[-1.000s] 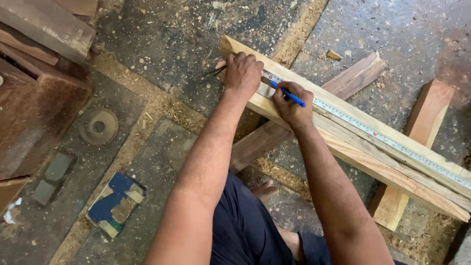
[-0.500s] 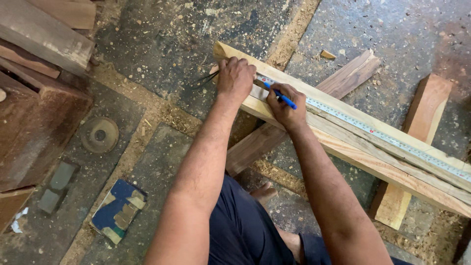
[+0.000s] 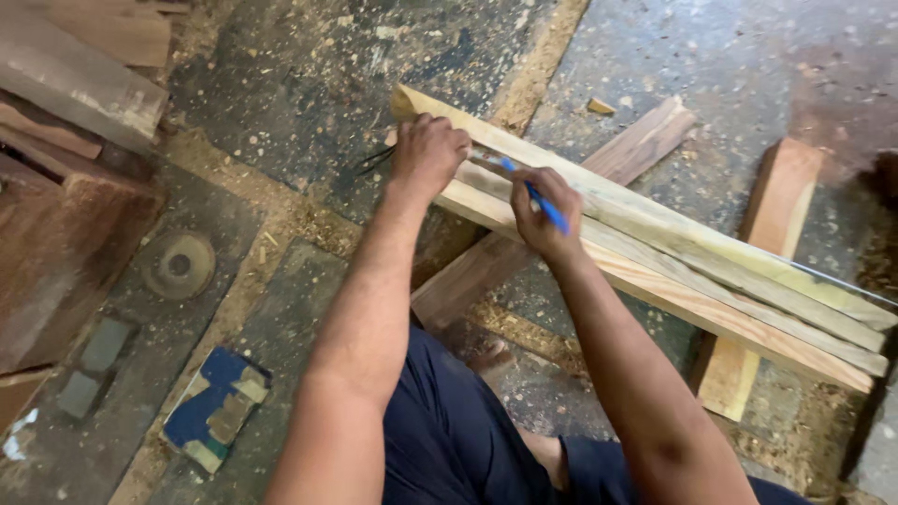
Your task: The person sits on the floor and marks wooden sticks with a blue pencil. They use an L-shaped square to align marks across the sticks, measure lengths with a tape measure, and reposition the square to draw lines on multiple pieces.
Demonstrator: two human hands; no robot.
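Dark blue trousers (image 3: 449, 421) fill the near edge of the head view, above a bare foot (image 3: 491, 357) on the sawdust-strewn concrete floor (image 3: 309, 84). Two bare forearms reach away to a pale wooden plank (image 3: 673, 238) that runs from upper left to lower right, resting on two darker cross timbers (image 3: 524, 248) and (image 3: 758, 271). The right hand (image 3: 543, 210) sits on the near edge of the plank with its fingers (image 3: 528, 192) closed on a blue pen (image 3: 538, 198); the pen's tip pokes out just beyond the knuckles, pointing at the plank's top face. Just past it the left hand (image 3: 430, 154) presses down on the plank near its left end, fingers (image 3: 449, 136) curled together over the wood; what lies beneath the palm is hidden. Off to the left lie a patterned blue block (image 3: 217, 410), a round metal disc (image 3: 178, 265) and stacked reddish boards (image 3: 65, 84).
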